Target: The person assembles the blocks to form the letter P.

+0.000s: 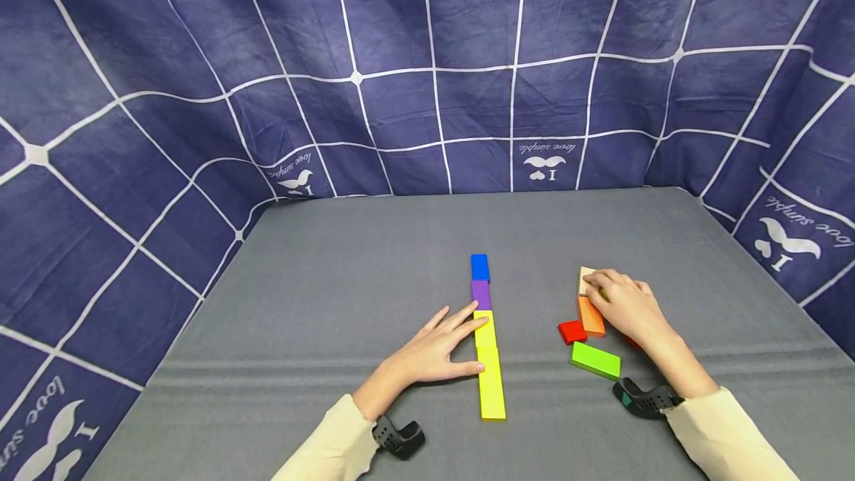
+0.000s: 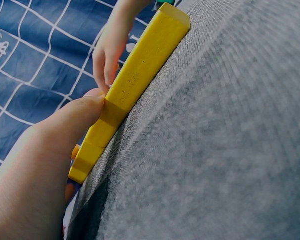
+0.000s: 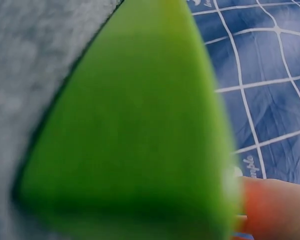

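Note:
A row of flat blocks runs away from the front on the grey table: a long yellow block, a shorter yellow block, a purple block and a blue block. My left hand lies beside it with fingers spread, its fingertips on the row and its thumb against the yellow side. My right hand bends over a pale block, fingertips at it. A yellowish piece shows under that palm; whether the fingers pinch anything is hidden. An orange block lies just below the pale one.
Near my right hand lie a small red block and a green block, which fills much of the right wrist view. Another red piece is partly covered by the right wrist. A blue checked cloth hangs behind the table and along its sides.

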### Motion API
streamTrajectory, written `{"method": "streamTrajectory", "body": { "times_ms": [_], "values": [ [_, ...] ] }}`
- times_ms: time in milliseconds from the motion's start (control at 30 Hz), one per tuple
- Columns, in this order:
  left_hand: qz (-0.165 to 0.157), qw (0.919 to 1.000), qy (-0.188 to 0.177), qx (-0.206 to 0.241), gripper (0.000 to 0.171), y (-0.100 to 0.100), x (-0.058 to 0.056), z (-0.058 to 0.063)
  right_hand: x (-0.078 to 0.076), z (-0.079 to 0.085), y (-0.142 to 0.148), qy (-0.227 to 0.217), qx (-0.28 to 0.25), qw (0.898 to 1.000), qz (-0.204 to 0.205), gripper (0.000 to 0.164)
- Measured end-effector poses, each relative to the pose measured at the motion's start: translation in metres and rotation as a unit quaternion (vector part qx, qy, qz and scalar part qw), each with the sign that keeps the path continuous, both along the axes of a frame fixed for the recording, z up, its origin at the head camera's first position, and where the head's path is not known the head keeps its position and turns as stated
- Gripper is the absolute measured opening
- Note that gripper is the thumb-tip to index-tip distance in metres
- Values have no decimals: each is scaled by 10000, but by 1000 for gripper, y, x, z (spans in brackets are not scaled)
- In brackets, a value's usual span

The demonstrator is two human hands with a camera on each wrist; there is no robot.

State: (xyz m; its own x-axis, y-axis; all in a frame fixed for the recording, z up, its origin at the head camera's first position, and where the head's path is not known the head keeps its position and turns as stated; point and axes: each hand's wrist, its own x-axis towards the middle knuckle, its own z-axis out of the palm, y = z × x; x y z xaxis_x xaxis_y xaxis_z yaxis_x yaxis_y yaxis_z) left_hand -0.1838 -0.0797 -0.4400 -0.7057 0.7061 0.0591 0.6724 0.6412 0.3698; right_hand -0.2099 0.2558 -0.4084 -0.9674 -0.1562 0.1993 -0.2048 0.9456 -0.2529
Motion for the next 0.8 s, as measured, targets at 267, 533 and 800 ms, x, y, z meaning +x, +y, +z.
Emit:
{"method": "streamTrajectory", "body": {
  "times_ms": [267, 533, 800],
  "values": [
    [-5, 10000, -62, 2, 70, 0, 0, 0, -9, -1, -20, 150, 127, 9992, 335, 30],
    [-11, 10000, -74, 7, 69, 1, 0, 1, -18, -2, -55, 157, 273, 9974, 648, 30],
    [43, 10000, -83, -23, 69, 1, 0, 2, -31, -3, -79, 138, 369, 9961, 795, 32]
  ]
}}
